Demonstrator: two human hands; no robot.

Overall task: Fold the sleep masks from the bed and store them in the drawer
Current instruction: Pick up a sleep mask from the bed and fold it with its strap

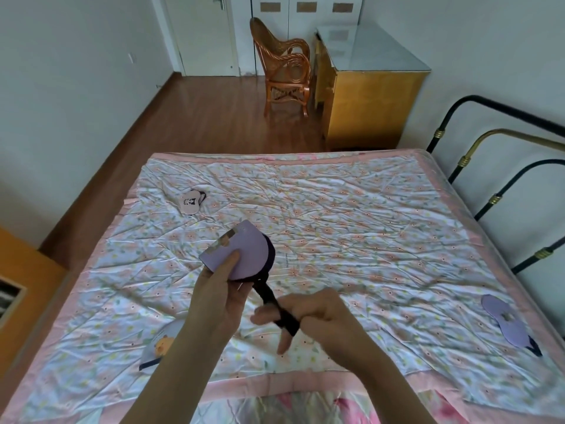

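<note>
A purple sleep mask (244, 250), folded in half, is held above the bed (336, 215) by my left hand (218, 290), thumb pressed on its face. Its black elastic strap (275, 304) runs down into my right hand (308, 316), which grips it with fingers curled. Another purple mask (504, 321) lies flat near the bed's right edge. A pink mask with a cartoon face (192, 201) lies at the far left of the bed. A mask with an orange bear (163, 344) lies near my left forearm, partly hidden by it.
A wooden cabinet with a glass top (370, 96) stands beyond the bed, a rattan chair (282, 68) beside it. The metal bed frame (489, 166) rises at the right. An orange piece of furniture (18, 280) sits at the left edge.
</note>
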